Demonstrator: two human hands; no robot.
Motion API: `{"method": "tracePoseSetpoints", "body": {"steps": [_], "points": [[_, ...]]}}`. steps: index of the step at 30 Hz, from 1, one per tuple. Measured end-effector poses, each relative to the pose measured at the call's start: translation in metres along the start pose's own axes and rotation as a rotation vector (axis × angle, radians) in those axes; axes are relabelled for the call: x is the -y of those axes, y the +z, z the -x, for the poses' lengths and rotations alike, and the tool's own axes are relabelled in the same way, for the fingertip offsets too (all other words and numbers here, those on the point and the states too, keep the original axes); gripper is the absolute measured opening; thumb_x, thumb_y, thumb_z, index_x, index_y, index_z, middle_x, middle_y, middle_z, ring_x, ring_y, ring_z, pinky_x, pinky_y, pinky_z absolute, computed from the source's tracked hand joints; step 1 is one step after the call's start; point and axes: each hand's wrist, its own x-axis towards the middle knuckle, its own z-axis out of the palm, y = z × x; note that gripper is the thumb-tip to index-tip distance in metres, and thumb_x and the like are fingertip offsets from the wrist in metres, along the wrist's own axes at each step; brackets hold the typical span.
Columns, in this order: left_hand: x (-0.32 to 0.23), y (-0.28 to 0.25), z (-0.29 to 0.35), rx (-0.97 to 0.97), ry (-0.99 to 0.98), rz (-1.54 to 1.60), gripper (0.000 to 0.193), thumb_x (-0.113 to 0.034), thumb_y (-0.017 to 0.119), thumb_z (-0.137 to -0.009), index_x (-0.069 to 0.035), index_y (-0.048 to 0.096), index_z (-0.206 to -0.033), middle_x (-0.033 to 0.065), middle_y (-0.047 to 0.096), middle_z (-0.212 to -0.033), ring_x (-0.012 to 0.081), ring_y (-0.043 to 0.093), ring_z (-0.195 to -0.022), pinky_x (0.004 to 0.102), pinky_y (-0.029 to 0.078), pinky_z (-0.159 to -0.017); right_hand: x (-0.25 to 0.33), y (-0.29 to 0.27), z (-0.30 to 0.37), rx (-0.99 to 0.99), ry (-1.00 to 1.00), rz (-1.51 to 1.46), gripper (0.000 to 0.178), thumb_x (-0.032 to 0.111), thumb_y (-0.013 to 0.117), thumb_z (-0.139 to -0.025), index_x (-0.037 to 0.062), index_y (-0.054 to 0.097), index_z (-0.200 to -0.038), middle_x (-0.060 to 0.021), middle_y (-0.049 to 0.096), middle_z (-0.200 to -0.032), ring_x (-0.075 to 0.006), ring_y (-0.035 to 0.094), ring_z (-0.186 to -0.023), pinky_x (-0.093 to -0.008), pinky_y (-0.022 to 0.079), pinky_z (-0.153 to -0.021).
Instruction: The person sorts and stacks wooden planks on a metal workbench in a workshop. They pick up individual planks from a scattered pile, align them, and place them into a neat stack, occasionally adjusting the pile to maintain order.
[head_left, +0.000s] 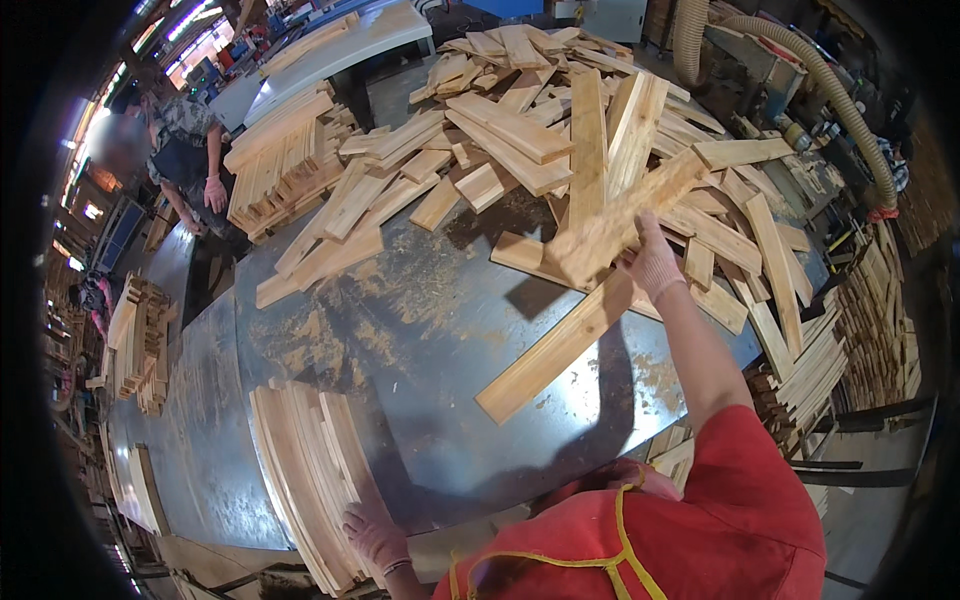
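I think I'm choosing: my right hand (652, 264) holds a board (612, 232) by the pile (510, 130). My left hand (376, 536) touches the stack (303, 450) this side of the pile, grip unclear. Next needs steady carrying.

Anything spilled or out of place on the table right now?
Yes. Sawdust lies in loose patches on the metal table, like a spill. The pile also looks askew: its boards cross at many angles, unlike the neat row at the left hand. I can't make out any damage.
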Motion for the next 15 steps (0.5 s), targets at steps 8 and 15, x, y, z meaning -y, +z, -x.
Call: {"method": "tracePoseSetpoints", "body": {"steps": [8,15], "points": [[-0.060,-0.050,0.027,-0.077,0.247,0.371,0.079,-0.026,0.078,-0.084,0.000,0.049,-0.152,0.0259,0.050,-0.156,0.0448,0.051,-0.141,0.0480,0.045,-0.118,-0.043,0.080,-0.018,0.245,-0.071,0.039,0.049,0.015,0.084,-0.088,0.0025,0.064,-0.131,-0.0094,0.072,-0.124,-0.0251,0.072,-0.104,-0.0395,0.062,-0.081],[-0.130,-0.102,0.022,-0.085,0.453,0.808,0.080,-0.026,0.079,-0.088,0.002,0.046,-0.154,0.0251,0.049,-0.157,0.0423,0.054,-0.140,0.0481,0.045,-0.117,-0.133,-0.003,0.131,0.392,0.252,0.144,0.061,0.001,0.076,-0.090,-0.0011,0.053,-0.147,-0.0136,0.067,-0.136,-0.0274,0.063,-0.127,-0.0417,0.050,-0.113]]}}
